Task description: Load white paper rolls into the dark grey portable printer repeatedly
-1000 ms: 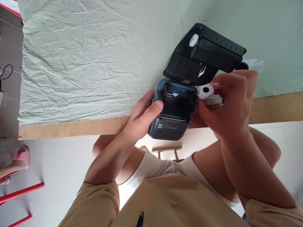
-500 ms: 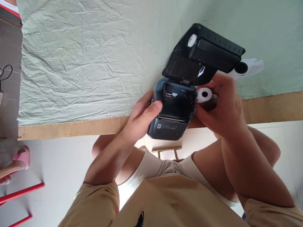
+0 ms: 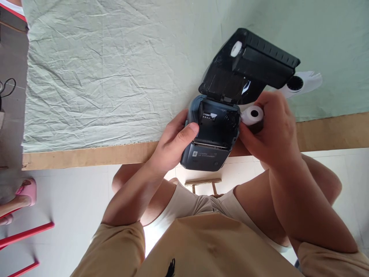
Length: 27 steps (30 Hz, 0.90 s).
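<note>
A dark label printer (image 3: 211,156) is tilted over the table's front edge, its black lid (image 3: 253,61) swung up and back. The paper bay inside it shows no roll; a small printed sticker is on its floor. My left hand (image 3: 175,142) is closed on the printer's left side, thumb over the rim. At the printer's right side my right hand (image 3: 273,127) curls round a small white paper roll (image 3: 250,115) with a dark core hole facing up. Its fingertips are close to the printer's edge; whether they touch it I cannot tell.
Behind my right hand, a loose white paper strip (image 3: 311,82) and a black round piece (image 3: 295,83) lie on the pale green cloth (image 3: 115,77). The table's wooden edge (image 3: 86,155) runs below. At left are red bars (image 3: 27,234) and another person's foot in a pink sandal (image 3: 28,191).
My right hand has shifted the paper roll slightly right, away from the printer bay, and tilted it a little. The printer and my left hand have hardly moved.
</note>
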{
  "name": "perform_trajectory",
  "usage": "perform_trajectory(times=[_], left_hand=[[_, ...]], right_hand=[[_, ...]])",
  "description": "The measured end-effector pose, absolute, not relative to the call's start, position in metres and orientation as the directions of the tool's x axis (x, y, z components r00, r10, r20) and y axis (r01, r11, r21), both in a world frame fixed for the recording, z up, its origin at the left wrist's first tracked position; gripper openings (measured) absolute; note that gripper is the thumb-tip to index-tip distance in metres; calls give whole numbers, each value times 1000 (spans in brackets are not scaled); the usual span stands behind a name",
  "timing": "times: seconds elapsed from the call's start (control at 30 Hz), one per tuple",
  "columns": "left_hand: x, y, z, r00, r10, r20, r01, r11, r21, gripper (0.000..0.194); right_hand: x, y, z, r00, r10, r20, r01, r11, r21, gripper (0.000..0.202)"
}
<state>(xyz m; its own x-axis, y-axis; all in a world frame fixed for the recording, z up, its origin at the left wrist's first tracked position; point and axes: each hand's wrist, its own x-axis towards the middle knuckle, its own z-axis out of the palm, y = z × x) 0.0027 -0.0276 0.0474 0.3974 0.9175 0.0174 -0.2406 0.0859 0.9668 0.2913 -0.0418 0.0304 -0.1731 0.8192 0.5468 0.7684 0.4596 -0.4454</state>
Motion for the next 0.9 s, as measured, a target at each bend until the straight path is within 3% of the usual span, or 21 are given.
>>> perform_trajectory(times=[0.13, 0.4, 0.9], left_hand=[[2, -28, 48, 403, 915, 13, -230, 88, 969, 56], [0, -23, 42, 419, 908, 7, -204, 87, 975, 64], [1, -22, 38, 396, 918, 16, -189, 64, 980, 77]], right_hand=[[291, -44, 35, -219, 818, 533, 779, 475, -410, 67], [291, -40, 31, -196, 796, 572, 763, 491, -422, 37], [292, -46, 32, -187, 833, 521, 733, 472, -490, 57]])
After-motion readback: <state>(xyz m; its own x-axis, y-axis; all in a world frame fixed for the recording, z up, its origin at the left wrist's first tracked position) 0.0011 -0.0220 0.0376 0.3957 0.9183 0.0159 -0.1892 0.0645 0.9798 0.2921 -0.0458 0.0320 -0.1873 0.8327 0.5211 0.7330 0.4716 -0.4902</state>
